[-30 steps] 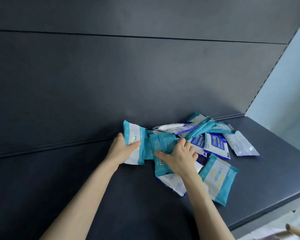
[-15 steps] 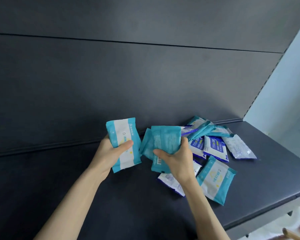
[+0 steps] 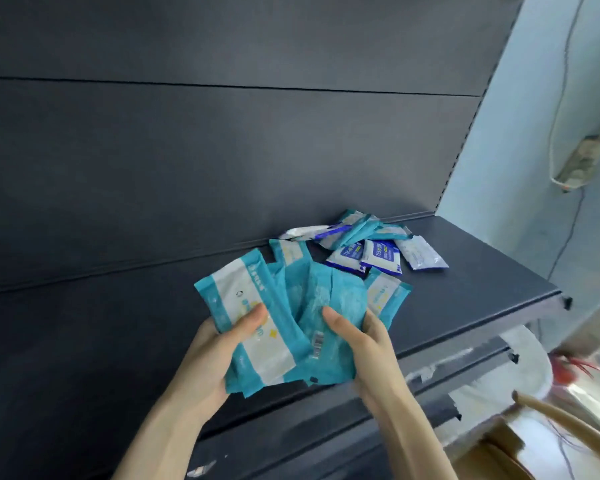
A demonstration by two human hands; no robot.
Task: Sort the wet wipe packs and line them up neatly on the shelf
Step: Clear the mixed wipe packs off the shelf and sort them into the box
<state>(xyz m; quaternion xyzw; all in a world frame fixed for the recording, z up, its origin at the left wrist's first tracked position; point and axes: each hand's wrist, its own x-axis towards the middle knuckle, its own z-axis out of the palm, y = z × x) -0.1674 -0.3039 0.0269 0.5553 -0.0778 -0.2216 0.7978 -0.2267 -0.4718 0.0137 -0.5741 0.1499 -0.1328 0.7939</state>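
Teal film packs (image 3: 286,329), fanned and overlapping, are held above the dark shelf (image 3: 482,271) near its front edge. Left hand (image 3: 205,355) grips the printed-face pack (image 3: 232,289), its thumb curled across the white panel and its fingers hidden beneath. Right hand (image 3: 373,346) grips the plain-backed packs (image 3: 329,292), its thumb pressing the crumpled film beside a barcode (image 3: 317,342); its fingers lie behind, out of sight. How many packs each hand holds cannot be told.

The remaining packs lie in a loose heap at the back right of the shelf. The blue-and-white packs (image 3: 364,256) lie near the rear panel (image 3: 222,150), and one teal pack (image 3: 387,294) sits just beyond the right hand.

Handling, as judged: the packs appear light, soft and pliable, since the film creases under the thumb. The glossy wrap is probably slippery, so a fanned stack may slide apart. The best hold is likely across the flat faces, thumb opposite fingers, near the middle rather than at the thin sealed ends.
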